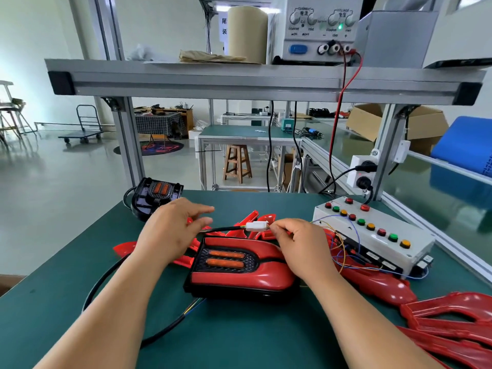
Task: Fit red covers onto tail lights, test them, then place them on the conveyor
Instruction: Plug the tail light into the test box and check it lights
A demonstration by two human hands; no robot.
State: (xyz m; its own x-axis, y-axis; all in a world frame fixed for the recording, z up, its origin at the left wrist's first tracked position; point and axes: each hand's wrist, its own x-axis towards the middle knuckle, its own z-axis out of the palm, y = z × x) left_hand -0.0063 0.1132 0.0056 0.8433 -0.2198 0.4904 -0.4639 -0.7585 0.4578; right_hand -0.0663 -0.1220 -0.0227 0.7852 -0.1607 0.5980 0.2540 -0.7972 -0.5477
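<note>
A tail light (239, 270) with its red cover fitted lies on the green mat in front of me, two orange strips showing in its black centre. Its black cable (223, 230) runs up to a white connector (257, 225). My right hand (300, 246) pinches the wires right at the connector's right end. My left hand (173, 230) hovers over the cable's left part, fingers loosely spread, thumb and forefinger near the cable. A second tail light (157, 195) without a cover sits at the far left of the mat.
A white test box (372, 230) with coloured buttons and thin wires stands to the right. Loose red covers (452, 323) lie at the right front and behind the tail light. A power supply (319, 27) sits on the overhead shelf. The green conveyor (439, 187) runs along the right.
</note>
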